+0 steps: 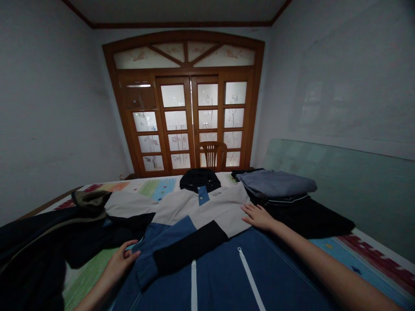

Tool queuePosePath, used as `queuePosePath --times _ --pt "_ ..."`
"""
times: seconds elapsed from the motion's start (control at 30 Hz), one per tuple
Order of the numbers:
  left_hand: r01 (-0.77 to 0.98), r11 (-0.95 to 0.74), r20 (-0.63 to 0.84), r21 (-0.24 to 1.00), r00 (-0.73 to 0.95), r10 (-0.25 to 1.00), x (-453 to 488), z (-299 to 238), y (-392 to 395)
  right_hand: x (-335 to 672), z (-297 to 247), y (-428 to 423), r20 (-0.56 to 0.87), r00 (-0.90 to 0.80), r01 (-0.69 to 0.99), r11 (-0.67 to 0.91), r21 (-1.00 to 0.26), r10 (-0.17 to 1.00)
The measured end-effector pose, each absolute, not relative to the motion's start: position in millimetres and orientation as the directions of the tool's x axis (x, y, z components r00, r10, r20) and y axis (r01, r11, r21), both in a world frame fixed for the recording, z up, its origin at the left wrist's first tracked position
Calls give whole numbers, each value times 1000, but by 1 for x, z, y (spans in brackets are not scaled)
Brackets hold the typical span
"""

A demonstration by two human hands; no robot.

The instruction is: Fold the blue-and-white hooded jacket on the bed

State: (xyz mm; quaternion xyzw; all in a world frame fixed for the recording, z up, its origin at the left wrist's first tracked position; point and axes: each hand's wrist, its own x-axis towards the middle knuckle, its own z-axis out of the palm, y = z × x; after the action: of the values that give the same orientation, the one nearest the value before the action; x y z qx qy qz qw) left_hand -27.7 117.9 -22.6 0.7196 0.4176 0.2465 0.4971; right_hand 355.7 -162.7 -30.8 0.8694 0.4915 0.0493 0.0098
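Observation:
A jacket point(214, 268) with a pale grey top, black sleeve band and blue lower part lies spread on the bed. One sleeve point(191, 248) is folded across its front, the blue cuff toward the left side. My left hand point(121, 261) is at the jacket's left edge beside that cuff, thumb and fingers curled together on the fabric. Flat on the grey cloth at the right shoulder rests my right hand point(257, 216), its fingers stretched out. Two white zips point(249, 276) run down the blue part.
Folded clothes point(275, 183) are stacked at the right, grey over black. A dark garment point(39, 242) lies heaped at the left, and a black bag or cap-like item point(200, 178) sits beyond the collar. Behind the patterned bed point(145, 190) stand a wooden chair point(214, 151) and glazed doors point(175, 116).

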Motion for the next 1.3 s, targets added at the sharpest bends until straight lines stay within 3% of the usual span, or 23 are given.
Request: queuePosePath --times 0.37,0.57,0.87,1.07,1.3 --pt "321 -53 -85 946 401 912 -24 -10 107 316 -32 -152 110 432 900 -436 15 895" --pt "307 -141 -11 941 446 895 -23 -21 119 312 -39 -155 121 436 897 -441 18 892" --pt "293 18 -188 956 563 805 -29 -19 124 316 -51 -154 211 445 887 -461 30 870" --pt "288 0 -162 958 539 827 -29 -29 129 317 -61 -151 346 546 798 -599 63 763" --pt "361 -67 -102 930 429 897 -28 -21 118 312 -62 -152 396 624 715 -697 58 673"
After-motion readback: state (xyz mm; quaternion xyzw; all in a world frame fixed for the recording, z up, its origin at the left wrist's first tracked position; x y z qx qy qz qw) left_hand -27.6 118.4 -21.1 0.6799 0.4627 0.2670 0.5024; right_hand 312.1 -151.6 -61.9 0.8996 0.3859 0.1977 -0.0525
